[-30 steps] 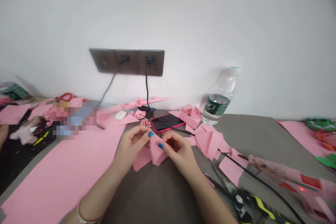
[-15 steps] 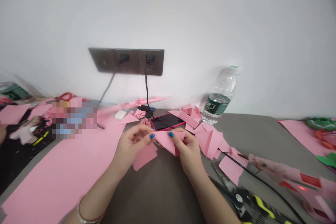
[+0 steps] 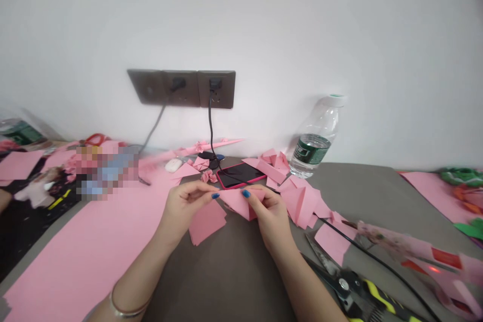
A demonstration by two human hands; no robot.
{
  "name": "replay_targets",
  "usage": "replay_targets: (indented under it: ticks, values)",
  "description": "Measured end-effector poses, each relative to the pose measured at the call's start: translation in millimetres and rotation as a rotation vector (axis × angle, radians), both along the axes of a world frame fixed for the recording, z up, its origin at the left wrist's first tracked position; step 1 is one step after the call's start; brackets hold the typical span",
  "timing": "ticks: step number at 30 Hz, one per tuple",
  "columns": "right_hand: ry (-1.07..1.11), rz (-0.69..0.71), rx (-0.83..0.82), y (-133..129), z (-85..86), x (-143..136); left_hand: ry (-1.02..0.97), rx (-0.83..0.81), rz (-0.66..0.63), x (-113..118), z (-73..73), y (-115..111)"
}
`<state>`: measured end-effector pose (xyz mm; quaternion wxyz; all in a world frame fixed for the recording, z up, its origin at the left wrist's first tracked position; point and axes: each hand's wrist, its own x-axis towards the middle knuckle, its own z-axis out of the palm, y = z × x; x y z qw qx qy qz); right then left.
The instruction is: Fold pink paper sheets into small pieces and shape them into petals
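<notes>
A folded piece of pink paper [image 3: 237, 200] is stretched between my two hands above the grey table [image 3: 222, 282]. My left hand [image 3: 184, 209] pinches its left corner between thumb and fingers. On the right end, my right hand [image 3: 267, 211] grips the paper with the thumb pressed on top. Small pink paper squares [image 3: 207, 224] lie stacked just below my left hand. Behind the hands rests a phone [image 3: 239, 175] with a pink edge. Folded pink paper pieces [image 3: 302, 201] are heaped to the right of my right hand.
A water bottle [image 3: 315, 141] stands by the wall. Wire pliers [image 3: 350, 284] and a pink hot glue gun [image 3: 422, 256] lie at the right, near a black cable [image 3: 381, 256]. Large pink sheets [image 3: 98, 246] spread across the left. Part of another person's hand [image 3: 4, 200] shows at the left edge.
My left fingers have shifted slightly left, to the very corner of the folded paper. My right hand has stayed almost in place.
</notes>
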<state>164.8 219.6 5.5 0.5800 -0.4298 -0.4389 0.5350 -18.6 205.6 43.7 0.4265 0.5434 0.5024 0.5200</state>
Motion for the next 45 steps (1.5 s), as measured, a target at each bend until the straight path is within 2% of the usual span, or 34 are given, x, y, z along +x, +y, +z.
replay_targets:
  ticks: [13,20,24,36,45]
  values:
    - [0.016,0.017,-0.014,-1.1,0.7,-0.5,-0.045,-0.064,0.025,0.1,1.0,-2.4]
    - [0.014,-0.013,-0.003,0.2,-3.6,-0.7,-0.178,-0.162,-0.055,3.6,-3.4,-1.5]
    - [0.025,0.009,-0.001,-0.9,-3.2,-1.3,-0.224,-0.213,-0.053,7.8,-4.0,-2.7]
    - [-0.014,0.011,0.027,-0.1,-4.2,-1.2,-0.235,-0.201,-0.069,7.8,-3.8,-4.0]
    - [-0.027,0.001,0.015,0.3,-3.4,-0.1,-0.207,-0.181,-0.017,5.2,-3.0,-1.1]
